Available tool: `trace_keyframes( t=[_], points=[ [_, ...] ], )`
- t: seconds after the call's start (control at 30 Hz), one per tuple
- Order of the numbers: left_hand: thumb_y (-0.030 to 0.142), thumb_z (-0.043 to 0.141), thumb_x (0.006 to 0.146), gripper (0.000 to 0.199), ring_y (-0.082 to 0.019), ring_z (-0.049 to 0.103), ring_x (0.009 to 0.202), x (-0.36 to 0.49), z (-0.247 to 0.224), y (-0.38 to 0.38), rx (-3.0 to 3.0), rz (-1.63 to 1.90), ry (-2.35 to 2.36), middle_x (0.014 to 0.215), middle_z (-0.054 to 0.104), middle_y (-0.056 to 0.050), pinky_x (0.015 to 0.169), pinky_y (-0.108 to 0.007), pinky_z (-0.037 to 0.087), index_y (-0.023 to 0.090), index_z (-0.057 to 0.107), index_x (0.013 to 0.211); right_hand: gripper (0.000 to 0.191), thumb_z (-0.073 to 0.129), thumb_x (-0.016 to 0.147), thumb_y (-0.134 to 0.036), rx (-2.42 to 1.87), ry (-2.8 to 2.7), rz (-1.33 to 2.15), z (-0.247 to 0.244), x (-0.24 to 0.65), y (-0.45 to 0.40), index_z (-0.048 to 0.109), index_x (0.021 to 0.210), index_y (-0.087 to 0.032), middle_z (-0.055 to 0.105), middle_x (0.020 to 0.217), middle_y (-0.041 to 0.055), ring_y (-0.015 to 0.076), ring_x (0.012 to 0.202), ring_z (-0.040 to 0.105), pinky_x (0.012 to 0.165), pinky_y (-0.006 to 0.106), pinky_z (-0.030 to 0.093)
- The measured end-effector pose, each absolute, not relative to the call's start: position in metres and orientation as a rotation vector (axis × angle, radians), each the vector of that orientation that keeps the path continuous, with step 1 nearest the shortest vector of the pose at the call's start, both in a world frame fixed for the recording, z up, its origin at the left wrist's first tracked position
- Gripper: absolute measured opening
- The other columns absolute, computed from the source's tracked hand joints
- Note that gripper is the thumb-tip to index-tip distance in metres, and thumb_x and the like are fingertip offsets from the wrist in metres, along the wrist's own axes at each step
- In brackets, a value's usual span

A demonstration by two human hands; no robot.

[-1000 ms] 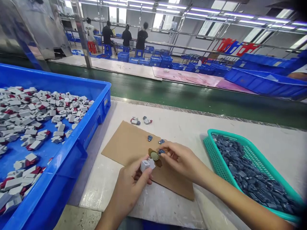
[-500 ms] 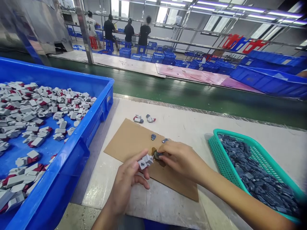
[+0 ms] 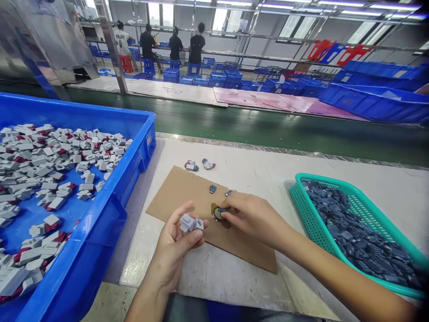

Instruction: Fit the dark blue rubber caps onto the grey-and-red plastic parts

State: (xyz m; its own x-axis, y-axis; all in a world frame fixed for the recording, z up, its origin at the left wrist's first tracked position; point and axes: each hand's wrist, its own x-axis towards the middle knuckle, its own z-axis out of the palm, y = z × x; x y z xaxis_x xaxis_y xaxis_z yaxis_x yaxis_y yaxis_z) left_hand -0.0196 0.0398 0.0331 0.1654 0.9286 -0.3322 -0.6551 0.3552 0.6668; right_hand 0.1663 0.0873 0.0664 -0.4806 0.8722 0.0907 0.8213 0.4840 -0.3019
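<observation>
My left hand (image 3: pixel 176 239) is closed on a light grey plastic part (image 3: pixel 188 222), held above the near edge of a brown cardboard sheet (image 3: pixel 177 190). With fingertips pinched, my right hand (image 3: pixel 250 217) has a small dark blue-grey plastic piece (image 3: pixel 221 209) at a small round dish (image 3: pixel 218 215). Wet brown stain surrounds the dish on the cardboard. Two loose dark pieces lie near the sheet's far edge, one dark piece (image 3: pixel 213 189) in plain view and another dark piece (image 3: pixel 229 193) beside my right fingers. Beyond the sheet sit two grey, dark and red assemblies (image 3: pixel 208 164).
A large blue bin (image 3: pixel 110 237) of grey and red parts stands at left. On the right, a green perforated basket (image 3: pixel 301 214) holds many dark pieces. A green conveyor belt (image 3: pixel 234 127) runs behind the table. Several people sit or stand far back among blue crates (image 3: pixel 217 79).
My left hand has shifted slightly left and turned the grey part over to another side. My right hand stays at the dish with the dark piece. The view has tilted a little.
</observation>
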Motion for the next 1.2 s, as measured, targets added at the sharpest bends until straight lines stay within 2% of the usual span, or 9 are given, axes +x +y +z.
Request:
trace_keyframes(
  t=[0.1, 0.23, 0.37, 0.6, 0.9, 1.2],
  points=[
    [0.015, 0.081, 0.051, 0.034, -0.015, 0.065, 0.084, -0.020, 0.034, 0.041, 0.391, 1.202, 0.784, 0.077, 0.069, 0.001, 0.067, -0.018, 0.050, 0.021, 0.068, 0.082, 0.006, 0.059, 0.074, -0.012, -1.450, -2.473, 0.350, 0.072, 0.165, 0.087, 0.061, 0.072, -0.018, 0.059, 0.068, -0.0001, 0.0128, 0.061, 0.052, 0.057, 0.023, 0.036],
    [0.015, 0.082, 0.049, 0.036, -0.010, 0.065, 0.071, -0.020, 0.031, 0.042, 0.342, 1.232, 0.818, 0.074, 0.071, 0.003, 0.059, -0.015, 0.049, 0.022, 0.068, 0.080, 0.007, 0.058, 0.076, -0.016, -1.475, -2.260, 0.475, 0.085, 0.164, 0.080, 0.063, 0.080, -0.019, 0.060, 0.071, 0.0002, 0.0111, 0.058, 0.053, 0.053, 0.022, 0.038],
    [0.008, 0.083, 0.044, 0.037, -0.009, 0.065, 0.068, -0.020, 0.026, 0.043, 0.372, 1.209, 0.797, 0.070, 0.072, 0.001, 0.062, -0.013, 0.048, 0.020, 0.069, 0.076, 0.014, 0.061, 0.078, -0.028, -1.352, -1.914, 0.734, 0.094, 0.157, 0.064, 0.063, 0.087, -0.018, 0.060, 0.072, 0.0016, 0.0122, 0.058, 0.053, 0.051, 0.024, 0.040],
    [0.008, 0.083, 0.044, 0.035, -0.008, 0.065, 0.067, -0.020, 0.026, 0.042, 0.429, 1.205, 0.773, 0.071, 0.072, 0.003, 0.066, -0.014, 0.049, 0.022, 0.070, 0.074, 0.013, 0.067, 0.075, -0.027, -1.198, -1.761, 0.975, 0.094, 0.137, 0.044, 0.063, 0.081, -0.017, 0.059, 0.072, 0.0016, 0.0111, 0.059, 0.051, 0.050, 0.022, 0.040],
    [0.011, 0.083, 0.046, 0.035, -0.009, 0.064, 0.072, -0.021, 0.024, 0.042, 0.461, 1.187, 0.767, 0.075, 0.072, 0.002, 0.068, -0.016, 0.048, 0.021, 0.069, 0.076, 0.015, 0.067, 0.074, -0.029, -1.197, -1.759, 1.034, 0.087, 0.132, 0.046, 0.062, 0.079, -0.016, 0.057, 0.071, 0.0015, 0.0114, 0.059, 0.049, 0.050, 0.023, 0.038],
    [0.011, 0.084, 0.045, 0.034, -0.007, 0.063, 0.067, -0.021, 0.027, 0.042, 0.445, 1.178, 0.769, 0.070, 0.071, 0.004, 0.065, -0.014, 0.048, 0.022, 0.070, 0.074, 0.013, 0.066, 0.074, -0.027, -1.216, -1.791, 1.021, 0.092, 0.129, 0.047, 0.061, 0.076, -0.016, 0.057, 0.068, 0.0007, 0.0100, 0.055, 0.049, 0.048, 0.021, 0.038]
  ],
)
